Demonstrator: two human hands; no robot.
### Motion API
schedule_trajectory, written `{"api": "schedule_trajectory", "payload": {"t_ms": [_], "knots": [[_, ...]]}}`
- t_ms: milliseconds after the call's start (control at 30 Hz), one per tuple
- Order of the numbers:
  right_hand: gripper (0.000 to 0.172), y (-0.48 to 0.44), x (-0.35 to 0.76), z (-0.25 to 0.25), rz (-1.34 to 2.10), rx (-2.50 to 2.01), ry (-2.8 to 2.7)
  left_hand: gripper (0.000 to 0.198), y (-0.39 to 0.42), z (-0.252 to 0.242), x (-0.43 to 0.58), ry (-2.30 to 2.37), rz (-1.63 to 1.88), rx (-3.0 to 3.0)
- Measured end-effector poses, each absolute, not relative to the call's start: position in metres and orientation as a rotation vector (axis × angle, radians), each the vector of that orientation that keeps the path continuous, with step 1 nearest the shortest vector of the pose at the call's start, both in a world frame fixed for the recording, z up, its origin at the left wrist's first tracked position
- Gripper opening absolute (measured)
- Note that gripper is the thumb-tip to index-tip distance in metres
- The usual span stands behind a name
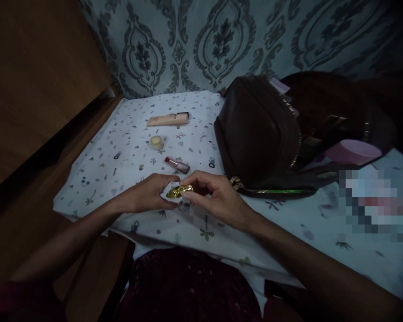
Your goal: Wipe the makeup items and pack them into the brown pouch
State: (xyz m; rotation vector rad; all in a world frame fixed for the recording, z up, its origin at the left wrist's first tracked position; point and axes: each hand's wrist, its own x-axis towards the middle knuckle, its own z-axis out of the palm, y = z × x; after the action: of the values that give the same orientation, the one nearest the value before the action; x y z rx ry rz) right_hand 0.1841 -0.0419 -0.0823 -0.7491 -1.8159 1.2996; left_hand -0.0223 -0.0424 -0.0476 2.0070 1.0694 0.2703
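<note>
A small, shiny gold object [179, 192], shaped like a slim bottle or tube, is pinched between the thumb and fingers of my right hand [218, 197]. My left hand [151, 192] is beside it, thumb and fingers apart in a curve around the object's left end; I see no clear grip there. Just beyond my hands, an uncapped lipstick [177, 164] with a dark red tip lies on the patterned white cloth [121, 147]. Behind that stands a small round jar [156, 142] with a yellowish top. Farther back lies a beige squeeze tube [168, 119] with a dark-ended cap.
An unzipped dark brown bag [255, 129] takes up the right side, with a pink item [354, 152] showing in its opening. Right of it is a blurred-out patch [378, 201]. A patterned wall [177, 49] rises behind, and a wooden panel [43, 67] stands left.
</note>
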Motion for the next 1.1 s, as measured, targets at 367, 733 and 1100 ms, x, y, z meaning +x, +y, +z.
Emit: {"api": "schedule_trajectory", "payload": {"t_ms": [367,733,1100], "knots": [[0.027,-0.038,0.184,-0.086,1.132,-0.972,-1.837,0.015,-0.055,-0.055,-0.008,1.438,0.090,2.694],[0.025,-0.052,0.189,-0.065,1.099,-0.877,-1.660,0.022,-0.051,-0.035,-0.006,1.179,0.360,2.615],[0.017,-0.082,0.252,0.008,1.350,-0.812,-1.423,0.020,-0.056,0.007,0.043,0.982,0.893,3.120]]}}
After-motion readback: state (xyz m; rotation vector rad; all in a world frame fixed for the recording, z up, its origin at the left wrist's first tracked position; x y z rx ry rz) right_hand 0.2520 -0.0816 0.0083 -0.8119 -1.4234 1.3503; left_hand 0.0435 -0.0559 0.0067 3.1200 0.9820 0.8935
